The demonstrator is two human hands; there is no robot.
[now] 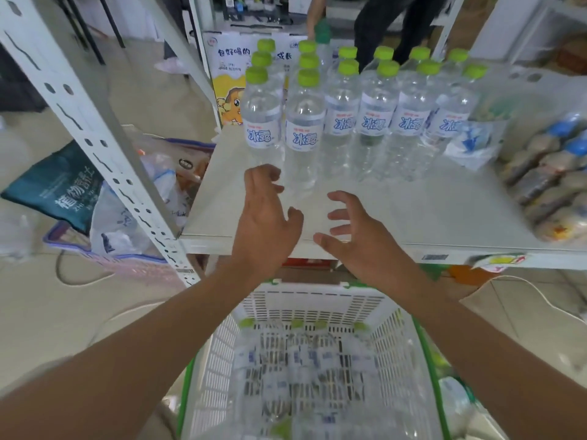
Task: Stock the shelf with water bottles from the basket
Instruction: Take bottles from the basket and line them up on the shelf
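judging by the clear plastic and the full fill, each water bottle (pixel 305 128) should be moderately heavy, firm enough not to cave in under a normal squeeze, and a bit slick on the bare plastic; the labelled middle band looks like the safest place to wrap the fingers, with the green cap as a poorer, narrower hold. more bottles (pixel 305 360) lie on their sides in the white basket (pixel 317 300) below, blurred, so a sideways grab round the body and a turn upright is likely needed.

both hands are empty and spread: the left hand (pixel 268 223) hovers just in front of the front-left bottles, fingers curled loosely, and the right hand (pixel 355 231) hangs beside it over the shelf edge, fingers splayed, gripping nothing.

the shelf (pixel 428 217) is a flat pale board, smooth, with bare space in front of the standing rows, and wrapped packs (pixel 552 182) crowd its right end. the metal upright (pixel 95 128) on the left limits elbow room. bags (pixel 63 192) clutter the floor to the left, and another person (pixel 390 20) stands behind the shelf.
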